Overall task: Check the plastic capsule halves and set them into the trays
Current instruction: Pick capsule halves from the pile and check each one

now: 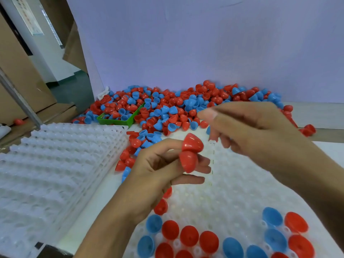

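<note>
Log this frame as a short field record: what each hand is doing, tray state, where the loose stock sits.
left hand: left hand pinches two red capsule halves at its fingertips
right hand: right hand raised above the tray, fingers loosely curled; nothing visibly held
working tray: white tray partly filled, red and blue halves seated dome-up along its near edge
spare trays: stack of white trays at left, no halves on top
loose stock: pile of red and blue halves against the back wall
bin: green bin within the pile, holding halves
</note>
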